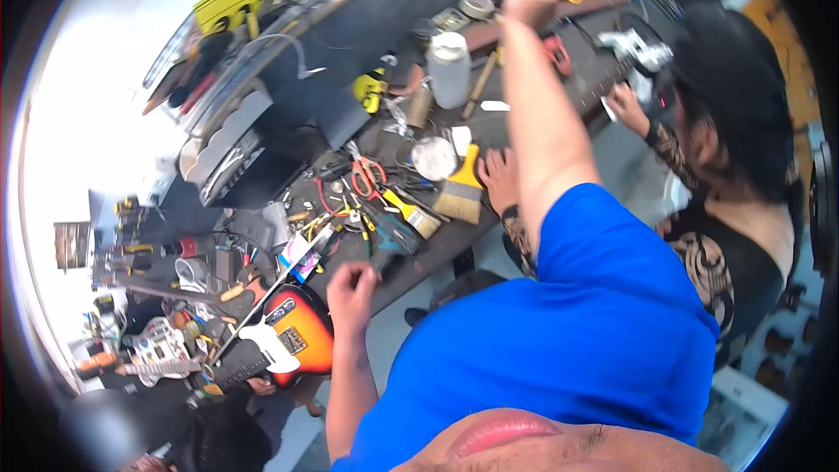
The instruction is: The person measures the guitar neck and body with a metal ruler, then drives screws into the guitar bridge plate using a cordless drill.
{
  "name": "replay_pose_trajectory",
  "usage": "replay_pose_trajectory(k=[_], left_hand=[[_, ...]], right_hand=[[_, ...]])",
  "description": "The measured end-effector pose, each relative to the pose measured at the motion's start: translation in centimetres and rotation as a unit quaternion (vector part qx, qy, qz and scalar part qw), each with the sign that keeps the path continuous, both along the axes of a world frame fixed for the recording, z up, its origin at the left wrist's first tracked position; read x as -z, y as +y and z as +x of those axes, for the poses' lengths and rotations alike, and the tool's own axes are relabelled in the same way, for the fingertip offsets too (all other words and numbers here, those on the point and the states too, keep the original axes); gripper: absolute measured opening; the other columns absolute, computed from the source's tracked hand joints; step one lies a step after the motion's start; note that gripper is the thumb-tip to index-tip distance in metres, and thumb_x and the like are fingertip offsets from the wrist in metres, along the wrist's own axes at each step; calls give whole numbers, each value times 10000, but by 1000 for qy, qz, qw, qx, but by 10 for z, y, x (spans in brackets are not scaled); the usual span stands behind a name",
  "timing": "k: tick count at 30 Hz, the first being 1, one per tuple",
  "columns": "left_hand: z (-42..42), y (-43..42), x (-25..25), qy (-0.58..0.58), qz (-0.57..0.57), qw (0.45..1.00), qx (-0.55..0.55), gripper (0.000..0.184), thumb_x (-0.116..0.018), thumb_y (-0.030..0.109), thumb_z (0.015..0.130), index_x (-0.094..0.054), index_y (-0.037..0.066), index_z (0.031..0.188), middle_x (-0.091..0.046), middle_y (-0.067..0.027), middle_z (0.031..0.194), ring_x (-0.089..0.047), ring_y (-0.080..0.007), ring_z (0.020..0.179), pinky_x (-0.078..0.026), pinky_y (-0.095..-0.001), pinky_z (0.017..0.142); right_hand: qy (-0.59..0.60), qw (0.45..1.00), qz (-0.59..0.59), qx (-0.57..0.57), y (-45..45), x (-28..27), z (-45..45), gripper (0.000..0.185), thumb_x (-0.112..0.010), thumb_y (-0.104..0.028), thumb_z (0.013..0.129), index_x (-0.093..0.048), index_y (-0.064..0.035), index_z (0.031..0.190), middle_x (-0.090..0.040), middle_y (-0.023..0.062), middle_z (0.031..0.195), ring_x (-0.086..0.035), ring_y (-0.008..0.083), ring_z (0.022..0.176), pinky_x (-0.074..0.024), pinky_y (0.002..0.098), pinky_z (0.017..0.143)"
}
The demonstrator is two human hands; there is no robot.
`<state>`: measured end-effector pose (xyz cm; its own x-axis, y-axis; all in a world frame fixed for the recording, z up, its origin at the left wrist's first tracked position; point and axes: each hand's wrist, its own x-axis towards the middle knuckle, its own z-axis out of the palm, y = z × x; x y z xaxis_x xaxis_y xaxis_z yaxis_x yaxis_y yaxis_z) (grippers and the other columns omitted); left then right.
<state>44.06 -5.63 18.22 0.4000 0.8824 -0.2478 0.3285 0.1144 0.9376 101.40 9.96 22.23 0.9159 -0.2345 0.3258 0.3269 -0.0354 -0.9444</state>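
Observation:
My left hand (351, 293) hovers near the bench's front edge, its fingers loosely curled with nothing visible in them. Beside it lies a sunburst electric guitar (301, 332) with a white pickguard. Stretched far out, my right hand (531, 2) is closed over the back of the bench; whatever it may hold is hidden. Close to it are a roll of tape (476, 5) and a red tool (557, 54). A white plastic jar (449, 70) stands left of my right forearm. A wide paintbrush (461, 192) with a yellow handle lies on the bench.
A co-worker's hand (500, 177) rests by the paintbrush; their other hand (626, 107) holds something white. Red-handled scissors (367, 177) and a smaller brush (412, 214) lie among scattered tools. Another person sits at the lower left, near a pale guitar (163, 351).

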Motion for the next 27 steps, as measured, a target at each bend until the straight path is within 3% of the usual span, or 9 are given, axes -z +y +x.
replay_pose_trajectory(k=[8,9,12,18,19,22,24,25,27], left_hand=[[159,92,-87,-101,161,967,170,371,-724,183,987,-640,-19,1287,-700,-67,1164,-650,-133,1063,-522,-294,933],[175,97,-98,-100,150,971,159,448,-728,198,984,-603,-16,1358,-684,-85,1243,-645,-147,1100,-524,-309,960],[214,111,-124,-121,161,968,150,610,-728,207,985,-499,-23,1501,-598,-157,1449,-633,-185,1176,-533,-331,995],[244,108,-106,-336,-66,932,123,361,-638,258,1082,-631,-36,1290,-715,-123,1143,-649,-124,1076,-556,-287,870],[240,100,-108,-323,-98,938,80,299,-572,250,1119,-694,-20,1162,-743,-99,1069,-660,-140,1058,-536,-288,890],[216,82,-88,-278,60,955,87,329,-522,261,1142,-723,4,1103,-748,-94,1146,-662,-161,1076,-517,-312,924],[193,59,-88,-212,121,962,124,292,-534,202,1135,-724,-8,1062,-749,-111,1190,-665,-173,1104,-502,-340,994],[179,55,-79,-209,122,958,153,280,-543,189,1131,-726,-13,1067,-748,-118,1189,-669,-183,1113,-501,-343,1003],[154,49,-68,-199,103,957,183,266,-552,174,1125,-731,-18,1077,-748,-126,1185,-677,-200,1125,-504,-352,1010]], right_hand=[[-98,981,87,-147,-60,14,-167,234,-508,-175,1044,-565,-3,895,-606,83,789,-550,173,711,-457,352,676],[-87,971,127,-183,-60,11,-174,240,-541,-148,889,-527,15,713,-568,205,626,-547,366,580,-442,498,614],[-117,938,93,-313,-68,-1,-195,243,-541,-121,834,-498,18,639,-490,143,558,-509,214,512,-408,409,524],[84,639,-69,-761,-112,-57,-189,211,-629,-96,871,-636,25,698,-586,-1,655,-528,86,630,-410,291,566],[-46,589,-126,-797,-105,-46,-172,191,-695,-142,873,-732,34,810,-656,11,691,-611,102,653,-486,274,617],[178,715,65,-673,-91,16,-101,150,-701,-135,829,-732,6,867,-702,63,758,-713,164,677,-558,312,637],[295,908,87,-284,-63,69,-51,188,-718,-204,829,-685,-19,833,-663,80,738,-685,195,623,-517,338,574],[368,912,154,-95,-50,107,-21,248,-735,-229,836,-728,4,919,-724,136,861,-719,250,655,-546,383,583],[322,934,-148,41,-47,209,50,427,-795,-279,836,-742,64,1085,-771,209,1110,-777,304,939,-602,422,799]])
